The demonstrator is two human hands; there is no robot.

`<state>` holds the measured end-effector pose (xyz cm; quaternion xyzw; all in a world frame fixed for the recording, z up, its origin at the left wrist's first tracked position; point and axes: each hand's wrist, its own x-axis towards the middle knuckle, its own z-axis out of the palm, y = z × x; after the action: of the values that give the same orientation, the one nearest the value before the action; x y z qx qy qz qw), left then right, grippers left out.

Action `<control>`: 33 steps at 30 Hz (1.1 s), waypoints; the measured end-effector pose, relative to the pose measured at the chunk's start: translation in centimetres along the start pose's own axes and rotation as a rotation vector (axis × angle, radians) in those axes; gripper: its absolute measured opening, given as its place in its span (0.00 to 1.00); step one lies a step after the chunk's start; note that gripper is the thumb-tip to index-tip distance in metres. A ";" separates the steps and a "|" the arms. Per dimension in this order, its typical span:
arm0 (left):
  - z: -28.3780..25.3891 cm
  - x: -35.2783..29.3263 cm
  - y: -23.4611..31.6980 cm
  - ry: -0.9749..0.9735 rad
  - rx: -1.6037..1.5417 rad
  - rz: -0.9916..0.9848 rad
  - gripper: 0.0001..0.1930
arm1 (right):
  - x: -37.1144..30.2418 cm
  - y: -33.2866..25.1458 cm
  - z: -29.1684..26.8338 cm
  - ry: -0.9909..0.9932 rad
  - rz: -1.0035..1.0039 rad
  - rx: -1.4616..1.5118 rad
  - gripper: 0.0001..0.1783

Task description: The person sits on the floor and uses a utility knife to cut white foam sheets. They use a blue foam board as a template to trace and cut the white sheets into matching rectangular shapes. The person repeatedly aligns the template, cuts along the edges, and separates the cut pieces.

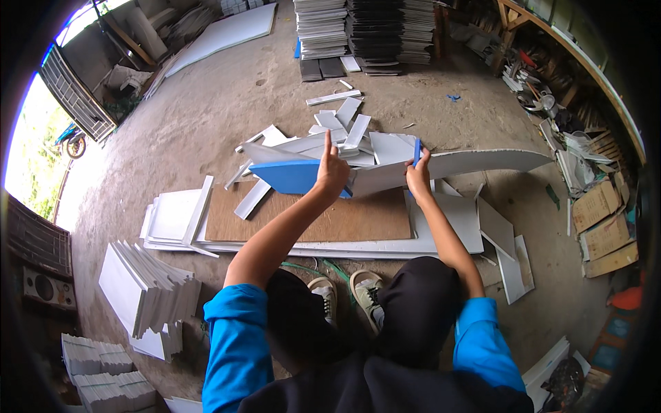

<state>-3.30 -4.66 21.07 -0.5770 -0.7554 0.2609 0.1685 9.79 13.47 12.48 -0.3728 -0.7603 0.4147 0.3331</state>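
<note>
My left hand (332, 173) is closed on the upper edge of a blue-faced board (284, 177), its index finger pointing up. The board is raised at a tilt above the work surface. My right hand (418, 177) is closed around a slim blue cutter-like tool (417, 150), held upright. Beside this hand, a long whitish sheet (482, 167) with a curved edge stretches to the right. Whether it is joined to the blue-faced board is hidden behind my left hand. Under both hands lies a brown wooden board (310, 219) on larger white panels (447, 224).
White offcuts (348, 127) lie scattered beyond my hands. Stacked white sheets (144, 286) stand at the left, and tall white and black stacks (375, 34) at the back. Cardboard pieces (606, 220) lean at the right. My shoes (368, 296) are close to the panels' near edge.
</note>
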 end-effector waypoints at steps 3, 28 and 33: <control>-0.4 1.0 1.3 -0.097 0.091 0.057 0.08 | 1.1 2.1 0.6 0.277 -0.298 -0.155 0.27; 5.8 1.5 -0.7 0.313 -0.742 0.113 0.13 | 10.0 -1.2 5.3 -0.037 -0.376 -0.041 0.25; 7.0 2.9 -2.5 0.298 -0.749 0.127 0.13 | 7.4 -0.2 2.9 -0.047 -0.339 -0.133 0.28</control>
<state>-9.97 -3.78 16.79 -0.6755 -0.7283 -0.1086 0.0378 3.69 18.53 12.91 -0.2506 -0.8456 0.3101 0.3549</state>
